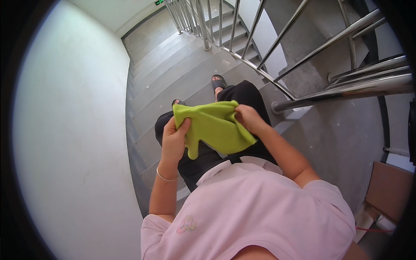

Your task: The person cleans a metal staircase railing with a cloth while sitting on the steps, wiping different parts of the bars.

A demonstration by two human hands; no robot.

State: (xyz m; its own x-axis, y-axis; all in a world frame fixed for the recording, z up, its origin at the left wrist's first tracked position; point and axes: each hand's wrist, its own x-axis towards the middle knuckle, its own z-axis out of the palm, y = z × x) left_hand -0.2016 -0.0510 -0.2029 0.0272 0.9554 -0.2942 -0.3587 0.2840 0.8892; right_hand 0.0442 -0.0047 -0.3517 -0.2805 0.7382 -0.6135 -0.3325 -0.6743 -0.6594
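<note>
A lime-green cloth (214, 125) is stretched between my two hands, above my lap. It has folds near its right side, and a narrow rounded part hangs down at its lower left. My left hand (175, 139) pinches its left edge with the thumb on top. At the upper right edge, my right hand (250, 118) grips a bunched part, its fingertips partly hidden by the fabric. Beneath the cloth are black trousers (248, 94) on my bent legs.
Grey concrete stairs (182, 71) descend ahead of my sandalled feet. A white wall (71, 130) runs along the left. Metal railings (279, 84) stand on the right, with another flight beyond them. A brown board-like object (388, 190) is at the lower right.
</note>
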